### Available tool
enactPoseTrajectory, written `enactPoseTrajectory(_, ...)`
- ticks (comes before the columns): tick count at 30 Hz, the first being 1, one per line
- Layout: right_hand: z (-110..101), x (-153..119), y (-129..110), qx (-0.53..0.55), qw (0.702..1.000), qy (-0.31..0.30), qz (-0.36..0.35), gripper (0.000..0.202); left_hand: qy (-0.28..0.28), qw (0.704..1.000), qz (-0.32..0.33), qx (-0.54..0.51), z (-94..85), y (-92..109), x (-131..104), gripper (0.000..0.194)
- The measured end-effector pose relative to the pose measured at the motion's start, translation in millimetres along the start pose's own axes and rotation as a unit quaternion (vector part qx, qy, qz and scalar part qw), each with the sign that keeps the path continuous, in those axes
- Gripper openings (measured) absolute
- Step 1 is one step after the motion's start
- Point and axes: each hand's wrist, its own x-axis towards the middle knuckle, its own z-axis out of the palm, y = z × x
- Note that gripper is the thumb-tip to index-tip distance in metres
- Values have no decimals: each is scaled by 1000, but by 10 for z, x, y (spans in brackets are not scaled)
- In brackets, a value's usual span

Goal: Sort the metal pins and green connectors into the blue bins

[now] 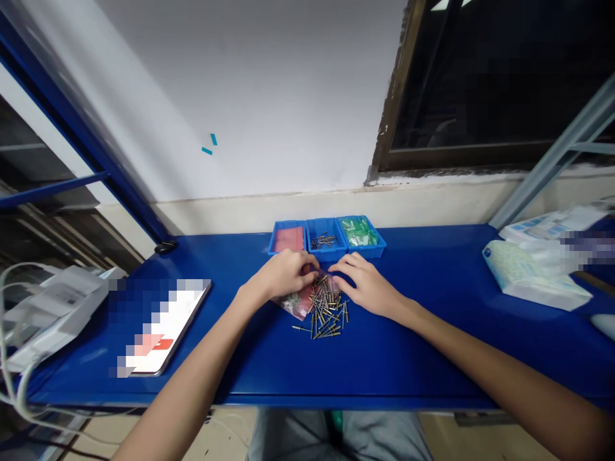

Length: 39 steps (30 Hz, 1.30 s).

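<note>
A loose pile of blind rivets (327, 301), thin metal pins with brassy ends, lies on the blue tabletop. Just behind and left of it is a clear and reddish plastic bag (298, 303), partly under the rivets. My left hand (287, 272) is over the bag with curled fingers, closed on its upper part; the fingertips are partly hidden. At the pile's far right side, my right hand (364, 282) has its thumb and index finger apart, near the bag's edge and the rivets. No rivet can be made out in its fingers.
Behind the hands stand three joined blue bins: one with pink sheets (289, 239), a middle bin (314, 252) with some rivets, one with green packets (358, 231). A tablet (166, 326) lies left, white devices with cables (62, 301) beyond it. A tissue pack (533, 275) sits right.
</note>
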Motion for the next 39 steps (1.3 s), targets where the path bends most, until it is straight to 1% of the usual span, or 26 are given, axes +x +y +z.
enactPoseTrajectory(3, 0, 0, 33, 10, 1000, 1, -3, 21, -25, 1000, -5, 7, -40, -22, -20, 27)
enactPoseTrajectory(6, -32, 1, 2, 12, 1000, 5, -10, 22, -51, 998, -30, 4, -143, -75, -63, 30)
enactPoseTrajectory(9, -77, -2, -81, 17, 999, -9, -26, 24, -97, 992, -81, 0, -240, -124, -107, 40)
enactPoseTrajectory(12, -109, -10, -175, 20, 998, -29, -60, 27, -145, 978, -149, -15, -274, -122, -125, 51)
enactPoseTrajectory(15, -115, -23, -240, 11, 993, -51, -103, 33, -174, 970, -168, -35, -273, -84, -118, 50)
enactPoseTrajectory(18, -103, -35, -263, -8, 989, -83, -122, 38, -172, 971, -162, -30, -270, -64, -110, 47)
enactPoseTrajectory(22, -79, -45, -242, -16, 986, -116, -117, 42, -161, 974, -161, -12, -252, -86, -126, 36)
enactPoseTrajectory(27, -60, -59, -204, -22, 987, -111, -117, 41, -140, 976, -165, 3, -229, -121, -156, 30)
enactPoseTrajectory(30, -60, -63, -215, -30, 987, -104, -115, 38, -135, 980, -144, -23, -244, -116, -159, 33)
enactPoseTrajectory(35, -69, -52, -243, -33, 988, -78, -129, 36, -157, 977, -115, -83, -290, -58, -139, 43)
enactPoseTrajectory(39, -74, -47, -241, -37, 986, -80, -139, 35, -132, 981, -105, -100, -326, -57, -125, 48)
